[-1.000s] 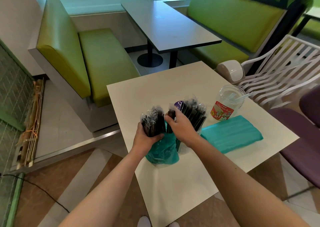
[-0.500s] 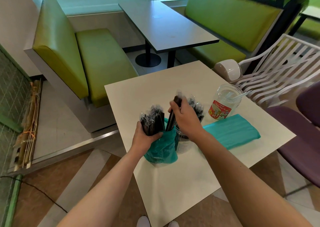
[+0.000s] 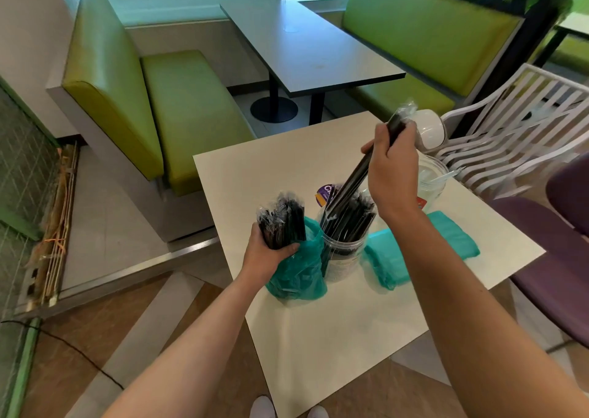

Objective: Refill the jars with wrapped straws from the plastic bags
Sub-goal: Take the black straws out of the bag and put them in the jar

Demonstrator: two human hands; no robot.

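Two hands share the refill at a pale square café table (image 3: 318,338). The left hand (image 3: 271,255) curls round a bundle of black straws in clear wrappers (image 3: 282,221), holding it upright in the mouth of a crumpled teal plastic bag (image 3: 298,274) near the table's left edge, apparently as the supply. The right hand (image 3: 393,172) pinches a few wrapped black straws (image 3: 360,172), their lower ends angled into a clear plastic jar already crowded with straws (image 3: 345,251), which stands just beside the bag (close enough for short transfers). A second teal bag (image 3: 446,242) lies flat to the right of the jar. Behind the right hand, near the table's right edge, a second clear jar (image 3: 433,178) looks nearly empty.
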